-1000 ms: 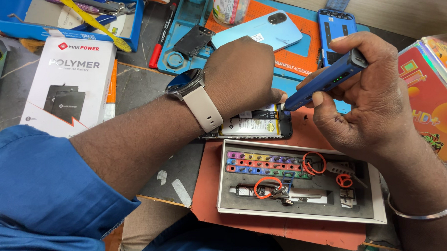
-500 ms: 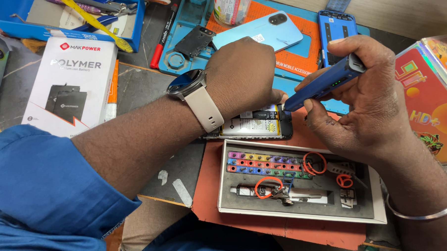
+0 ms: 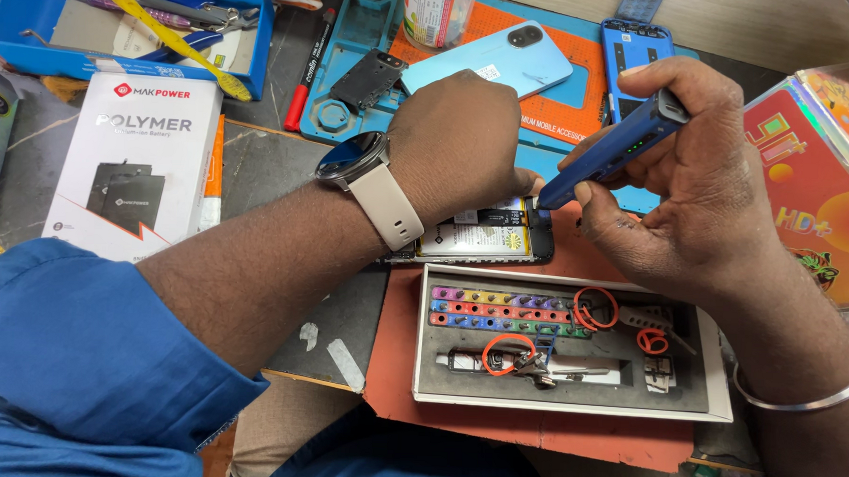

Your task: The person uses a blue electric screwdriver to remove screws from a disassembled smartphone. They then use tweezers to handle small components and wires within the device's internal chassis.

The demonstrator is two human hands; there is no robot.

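the left hand (image 3: 461,141) lies flat over the opened black smartphone (image 3: 486,239) on the bench (image 3: 276,167), its fingers pressing the phone down rather than closing around anything. the right hand (image 3: 699,196) has its fingers wrapped around a slim blue electric screwdriver (image 3: 616,151), whose tip slants down to the phone's upper right corner. just below the phone sits a shallow white tray of coloured screwdriver bits (image 3: 571,342), with orange rings lying in it.

as a judgement, the tip could skid off a tiny screw and scratch the exposed board if the tool tilts or the phone shifts under the palm. a loosened screw could also roll off the red mat (image 3: 392,360) and vanish among the clutter.

the left hand hides most of the phone, so the screw itself and the bit's contact point cannot be made out. a light blue phone back cover (image 3: 487,62) lies beyond, partly cut off by the hand. the bench's right edge runs out of view.
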